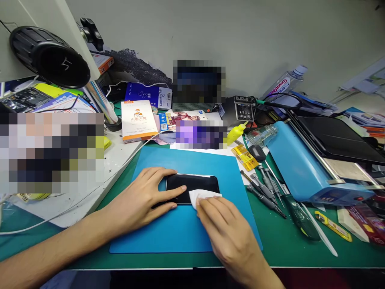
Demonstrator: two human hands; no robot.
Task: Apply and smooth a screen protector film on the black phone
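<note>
In the head view, a blue mat [168, 239] lies on a green work surface [186, 261], and 2 bare hands meet over the mat's middle. There, on the mat, a black phone [195, 182] lies flat, dark face up, its long side running left to right; whether it is a whole phone or only its screen part, I cannot tell.

The left hand [144, 196] reaches in over the mat's left edge. Its fingers are spread apart: 1 fingertip touches the dark face, and others lie at the phone's far and near edges. The right hand [230, 228] reaches in over the mat's near edge, right of the middle. Its fingers are drawn together, clamped on a white cloth [197, 195], which rests on the phone's near right part; fabric or paper, I cannot tell.

Just right of the mat lie several screwdrivers [264, 196]. Farther right of it are a green-handled tool [300, 218], a yellow cutter [333, 226] and a light blue machine [291, 160]. At the mat's far right corner lies a yellow packet [245, 157], with a tilted yellow bottle [236, 133] beyond the mat. Past the mat's far left corner is a white box [138, 118] with an orange edge. Left of the mat, a white cable [102, 184] crosses a white base [72, 208]. Pixelated patches hide things left of and beyond the mat.
</note>
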